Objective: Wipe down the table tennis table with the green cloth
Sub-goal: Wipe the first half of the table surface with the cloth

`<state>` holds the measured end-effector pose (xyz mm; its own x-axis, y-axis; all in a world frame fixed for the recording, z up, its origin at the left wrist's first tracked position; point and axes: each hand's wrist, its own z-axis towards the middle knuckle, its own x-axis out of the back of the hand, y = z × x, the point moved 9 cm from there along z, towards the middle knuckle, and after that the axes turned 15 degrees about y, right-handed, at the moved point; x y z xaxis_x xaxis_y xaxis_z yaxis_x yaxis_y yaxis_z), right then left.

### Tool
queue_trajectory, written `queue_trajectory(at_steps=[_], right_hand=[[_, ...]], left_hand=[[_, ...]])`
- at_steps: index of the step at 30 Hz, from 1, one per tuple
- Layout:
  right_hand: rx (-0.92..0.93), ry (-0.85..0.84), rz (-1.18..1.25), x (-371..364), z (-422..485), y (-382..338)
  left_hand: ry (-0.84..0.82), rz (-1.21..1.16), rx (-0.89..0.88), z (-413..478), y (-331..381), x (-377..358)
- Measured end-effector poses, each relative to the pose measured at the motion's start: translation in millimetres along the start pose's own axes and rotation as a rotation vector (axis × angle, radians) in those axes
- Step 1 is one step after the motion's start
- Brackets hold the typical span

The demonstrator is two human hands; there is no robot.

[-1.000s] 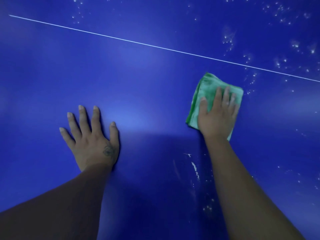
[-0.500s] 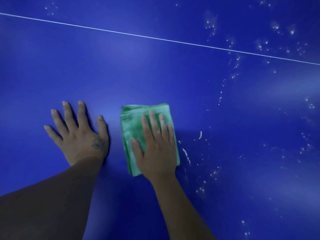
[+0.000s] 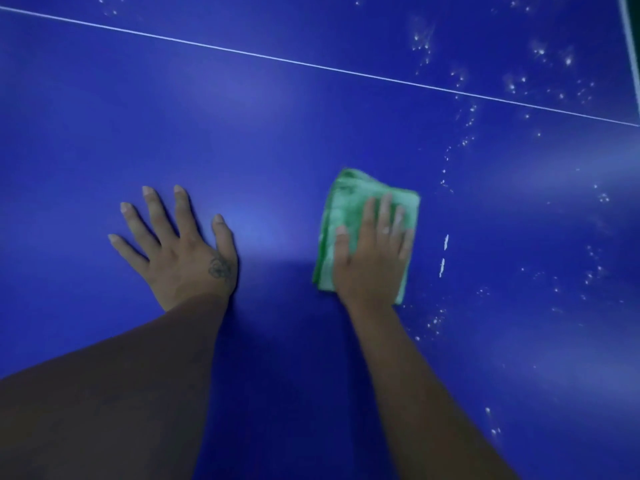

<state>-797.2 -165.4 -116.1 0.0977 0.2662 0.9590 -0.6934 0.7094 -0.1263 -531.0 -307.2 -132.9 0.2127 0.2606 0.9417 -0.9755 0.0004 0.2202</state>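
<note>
The blue table tennis table [image 3: 263, 140] fills the view, with a thin white line [image 3: 311, 65] running across its far part. A folded green cloth [image 3: 341, 216] lies flat on the surface at centre right. My right hand [image 3: 375, 258] presses palm-down on the cloth, fingers spread over it. My left hand [image 3: 180, 251] rests flat on the bare table to the left of the cloth, fingers apart, holding nothing. White droplets and streaks [image 3: 445, 254] sit just right of the cloth.
More white specks [image 3: 540, 64] are scattered over the table's far right and right side. A pale edge strip [image 3: 632, 46] shows at the upper right corner. The surface left of the cloth looks smooth and spotless.
My right hand swept the cloth left toward my left hand, then back to the right, where it now lies close to the white streaks. My left hand stayed planted.
</note>
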Motion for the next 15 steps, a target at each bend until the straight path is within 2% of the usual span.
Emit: queue_trajectory(at_steps=[4,8,15], right_hand=[[0.243,-0.027,0.112,13.0,-94.4,-35.9],[0.346,-0.09,0.137,27.8,-143.7,5.6],[0.062,-0.061,0.003,18.2,-64.1,75.5]], left_hand=[[-0.017,0.003,0.001,-0.8,-0.5,-1.0],[-0.035,0.009,-0.001,-1.5,-0.6,-1.3],[-0.015,-0.025,-0.03,-0.4,-3.4,-2.5]])
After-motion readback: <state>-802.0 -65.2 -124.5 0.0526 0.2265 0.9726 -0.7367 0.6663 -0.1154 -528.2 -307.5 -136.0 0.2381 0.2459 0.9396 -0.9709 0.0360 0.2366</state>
